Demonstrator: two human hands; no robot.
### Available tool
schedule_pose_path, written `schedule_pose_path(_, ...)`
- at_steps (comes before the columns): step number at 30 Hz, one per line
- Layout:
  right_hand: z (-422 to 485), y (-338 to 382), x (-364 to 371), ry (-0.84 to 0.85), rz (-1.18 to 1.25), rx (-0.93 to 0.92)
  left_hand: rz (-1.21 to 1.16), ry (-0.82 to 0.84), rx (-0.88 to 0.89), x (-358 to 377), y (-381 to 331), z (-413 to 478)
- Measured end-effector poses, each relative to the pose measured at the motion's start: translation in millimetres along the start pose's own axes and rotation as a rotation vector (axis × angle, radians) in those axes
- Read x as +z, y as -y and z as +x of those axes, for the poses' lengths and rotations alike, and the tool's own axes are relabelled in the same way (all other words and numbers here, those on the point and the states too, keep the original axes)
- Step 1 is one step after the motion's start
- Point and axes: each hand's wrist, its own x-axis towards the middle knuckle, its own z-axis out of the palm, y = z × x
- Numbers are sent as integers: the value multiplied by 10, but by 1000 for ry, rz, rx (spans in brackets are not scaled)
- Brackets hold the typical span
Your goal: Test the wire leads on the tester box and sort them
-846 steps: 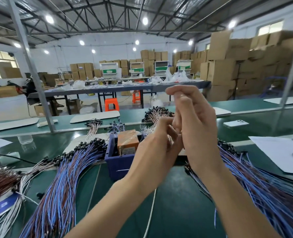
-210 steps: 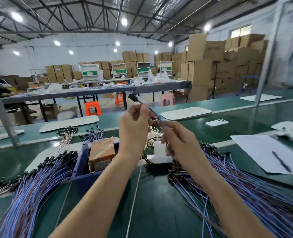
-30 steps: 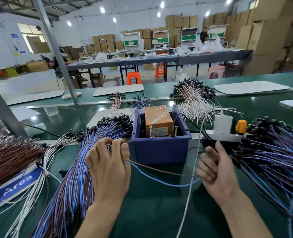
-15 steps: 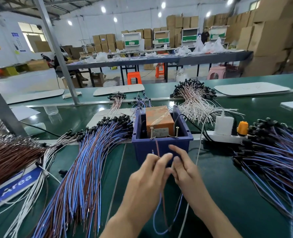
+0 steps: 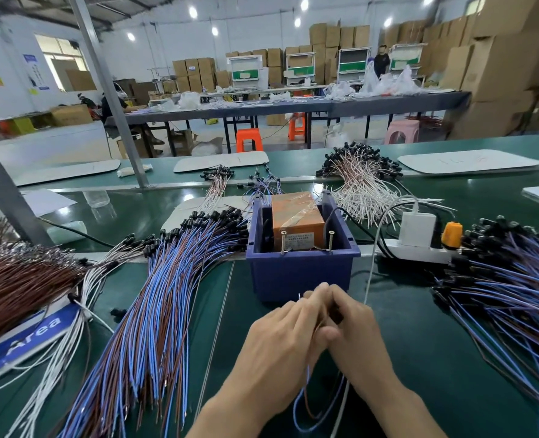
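We see a large hall with white walls (image 5: 154, 42) and a window (image 5: 62, 63) at the left. Round ceiling lamps (image 5: 193, 11) are lit. Stacked cardboard boxes (image 5: 498, 74) fill the right side and line the back wall. Among those at the back stand white shelf units (image 5: 244, 71) with green panels. A long grey table (image 5: 293, 105) runs across the middle distance. Orange stools (image 5: 248, 140) and a pink stool (image 5: 400, 131) stand at its near side. The floor (image 5: 274, 135) is pale. A grey steel post (image 5: 110, 99) rises from the green bench (image 5: 419, 327) in the foreground, whose glossy surface reflects the light.
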Motion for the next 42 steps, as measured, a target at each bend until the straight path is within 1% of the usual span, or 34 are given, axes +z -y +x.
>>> schedule_pose_path(4, 16, -2, 19, -161, 93, 113, 54, -83, -39, 27, 15, -16)
schedule_pose_path(7, 60, -25, -4, -258, 222, 156, 50, -191, -143, -5, 42, -18)
schedule_pose_path(10, 87, -25, -24, -270, 305, 171, 70, -302, -270, -57, 57, -5)
schedule_pose_path(12, 95, -32, -17, -270, 320, 191, 91, -342, -352, -86, 73, -6)
schedule_pose_path(14, 105, -49, -6, -279, 332, 209, 117, -351, -411, -94, 92, -7)
schedule_pose_path(17, 110, -60, 8, -293, 379, 234, 156, -304, -476, -60, 111, -19)
schedule_pose_path(19, 116, -59, 10, -301, 418, 240, 104, -280, -544, -14, 120, -19)
schedule_pose_path(21, 136, -57, 2, -305, 457, 252, -3, -292, -587, 37, 122, -16)
schedule_pose_path(25, 193, -40, -45, -348, 575, 297, -214, -336, -541, 77, 108, -4)
schedule_pose_path(30, 203, -25, -93, -368, 705, 417, -332, -368, -647, 166, 248, -37)
schedule_pose_path(36, 219, -52, -89, -322, 782, 505, -354, -401, -675, 166, 314, -33)
schedule_pose_path(38, 228, -42, -80, -290, 800, 504, -419, -377, -647, 167, 252, -19)
schedule_pose_path(42, 206, 28, -30, -170, 819, 453, -614, -289, -573, 219, 72, 34)
